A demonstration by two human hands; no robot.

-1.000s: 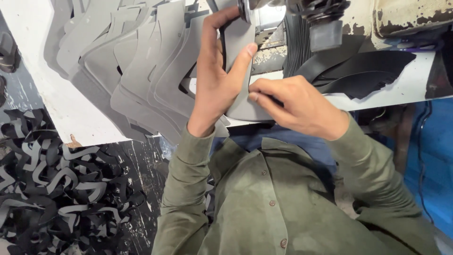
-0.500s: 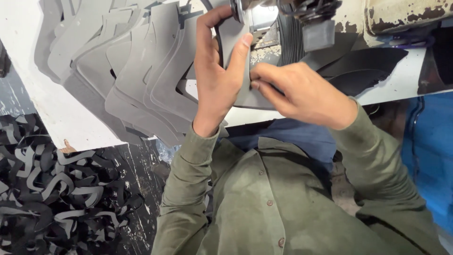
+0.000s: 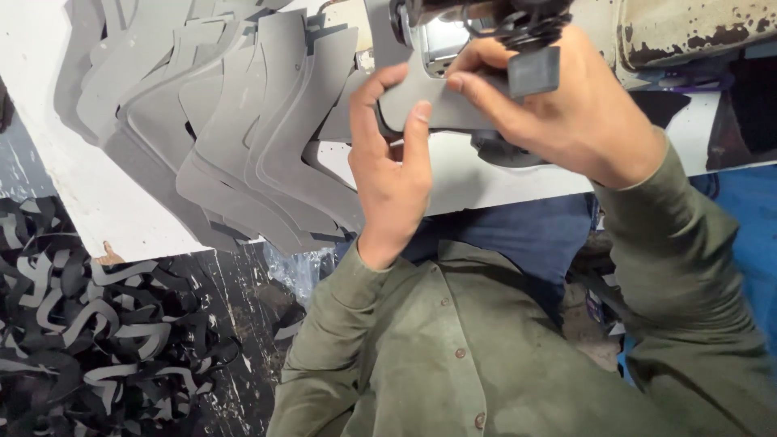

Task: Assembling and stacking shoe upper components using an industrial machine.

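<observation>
Here, both hands (image 3: pixel 388 174) gripping grey piece (image 3: pixel 441 101)

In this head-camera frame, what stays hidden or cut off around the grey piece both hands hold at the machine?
1. Head view: the machine is cut off by the top edge, so its working point is unseen.
2. The grey piece is partly covered by the right hand and left hand; its full outline is hidden.
3. The stack of grey cut pieces overlaps and runs past the top edge; count unclear.
</observation>
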